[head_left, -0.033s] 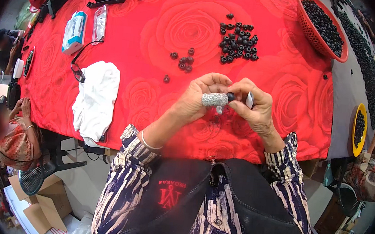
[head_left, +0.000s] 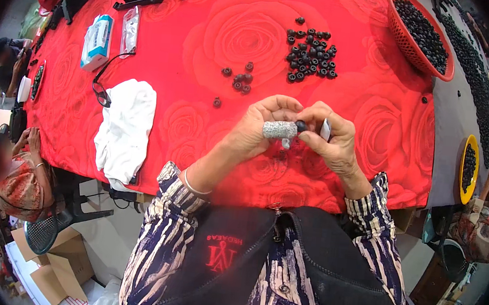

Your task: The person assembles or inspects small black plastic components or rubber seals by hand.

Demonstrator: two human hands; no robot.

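L hand (head_left: 258,131) grips silver wrapped roll (head_left: 279,130); R hand (head_left: 334,140) pinches black ring (head_left: 301,125) at roll end.

A long table (head_left: 198,142) under red rose-patterned cloth; grey floor (head_left: 112,240) below; cardboard boxes (head_left: 54,263) lower left.

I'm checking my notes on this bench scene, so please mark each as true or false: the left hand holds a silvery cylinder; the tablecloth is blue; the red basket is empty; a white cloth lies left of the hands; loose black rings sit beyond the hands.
1. The left hand holds a silvery cylinder: true.
2. The tablecloth is blue: false, it is red with a rose pattern.
3. The red basket is empty: false, it is full of small black pieces.
4. A white cloth lies left of the hands: true.
5. Loose black rings sit on the cloth beyond the hands: true.
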